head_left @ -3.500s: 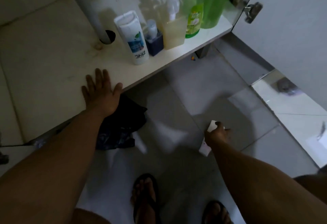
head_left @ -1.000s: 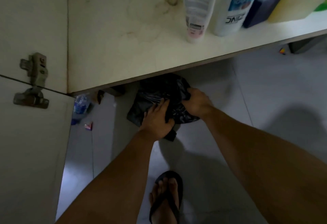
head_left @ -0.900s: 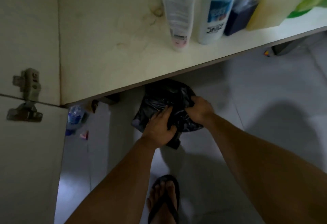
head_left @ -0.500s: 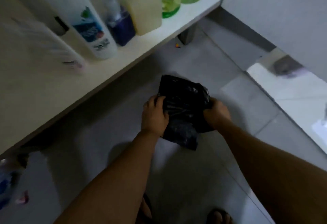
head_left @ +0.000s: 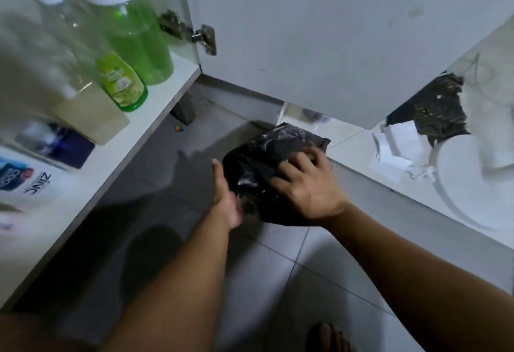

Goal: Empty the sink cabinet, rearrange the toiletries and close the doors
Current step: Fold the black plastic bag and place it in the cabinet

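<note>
A crumpled black plastic bag (head_left: pixel 267 156) hangs just above the grey tiled floor, in front of the open sink cabinet. My left hand (head_left: pixel 226 198) holds its left side from below, thumb up along the plastic and fingers hidden under it. My right hand (head_left: pixel 306 184) grips the top of the bag with curled fingers. On the white cabinet shelf (head_left: pixel 155 118) at the left stand a tall green bottle (head_left: pixel 144 45), a small green bottle (head_left: pixel 122 84), a pale yellow bottle (head_left: pixel 91 118), a dark blue box (head_left: pixel 69 148) and a white ZINC bottle (head_left: pixel 27 182).
The right cabinet door (head_left: pixel 306 31) stands open behind the bag, its hinge (head_left: pixel 204 38) showing. A raised white ledge on the right carries crumpled white paper (head_left: pixel 395 151) and a round white object (head_left: pixel 472 184). My sandalled foot (head_left: pixel 331 337) is at the bottom edge.
Both hands pulled the black bag out from under the cabinet and carried it right, toward the open door. The view swung right with them.
</note>
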